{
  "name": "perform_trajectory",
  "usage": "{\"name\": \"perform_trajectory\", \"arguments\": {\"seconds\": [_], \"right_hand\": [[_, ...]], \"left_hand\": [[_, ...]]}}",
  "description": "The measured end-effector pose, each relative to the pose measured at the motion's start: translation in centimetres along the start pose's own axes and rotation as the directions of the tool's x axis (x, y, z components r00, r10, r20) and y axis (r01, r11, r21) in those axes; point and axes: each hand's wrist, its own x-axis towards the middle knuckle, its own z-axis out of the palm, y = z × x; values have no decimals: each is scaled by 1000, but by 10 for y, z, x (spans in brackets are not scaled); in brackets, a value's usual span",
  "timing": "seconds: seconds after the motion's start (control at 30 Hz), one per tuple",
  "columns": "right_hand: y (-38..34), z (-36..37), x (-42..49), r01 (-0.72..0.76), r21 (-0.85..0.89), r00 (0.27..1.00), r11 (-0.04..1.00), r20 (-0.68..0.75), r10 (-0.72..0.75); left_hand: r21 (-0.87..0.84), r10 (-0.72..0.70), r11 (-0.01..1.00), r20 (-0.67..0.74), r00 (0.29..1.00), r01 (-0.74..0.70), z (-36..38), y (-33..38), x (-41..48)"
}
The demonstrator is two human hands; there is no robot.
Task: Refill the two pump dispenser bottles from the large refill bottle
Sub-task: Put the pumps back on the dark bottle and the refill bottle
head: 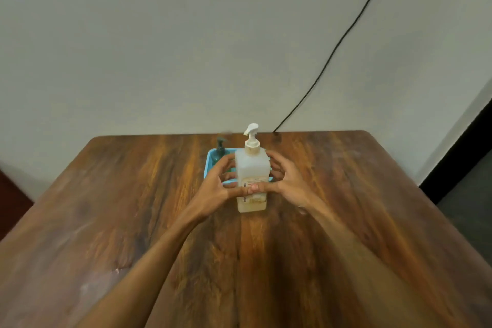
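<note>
large bottle [251, 168], translucent white with pale liquid low inside, stood upright near the middle of the table [133, 208]; base appeared to rest on the wood. white pump head [251, 129] on top over a beige collar, nozzle pointing left.

left hand [213, 186] wrapped the bottle's left side, fingers curled round toward the back, thumb across the front. right hand [288, 181] gripped the right side the same way, thumb laid over the front label [253, 197]. the two thumb tips nearly met on the label. both forearms reached in from the bottom edge of the view.

just behind the bottle: blue tray [210, 157], partly hidden by the bottle and the fingers. dark green pump bottle [219, 150] stood upright in the tray's left rear corner, behind the left hand.

surface: dark brown wooden table, strong grain, worn pale patches toward the left front. plain grey-white wall [159, 34] behind it. black cable [332, 50] ran down the wall diagonally to the table's back edge. dark vertical strip [466, 146] at the far right.

label: pale, with dark lettering running vertically along its left edge; too blurred to read. no brand legible.
</note>
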Motion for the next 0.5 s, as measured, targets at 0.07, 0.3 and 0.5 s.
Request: {"name": "perform_trajectory", "arguments": {"seconds": [0.07,0.3,0.5], "right_hand": [[-36,-12,-4,-45,4,998,999,-51,45],[-112,-71,-15,-151,-33,980,988,-134,145],[-114,-143,-7,-181,-62,959,982,-232,162]], "left_hand": [[-5,-31,1000,34,999,31,1,36,12],[-34,-38,998,164,986,44,24,131,56],[-56,-30,997,216,976,43,87,142,114]]}}
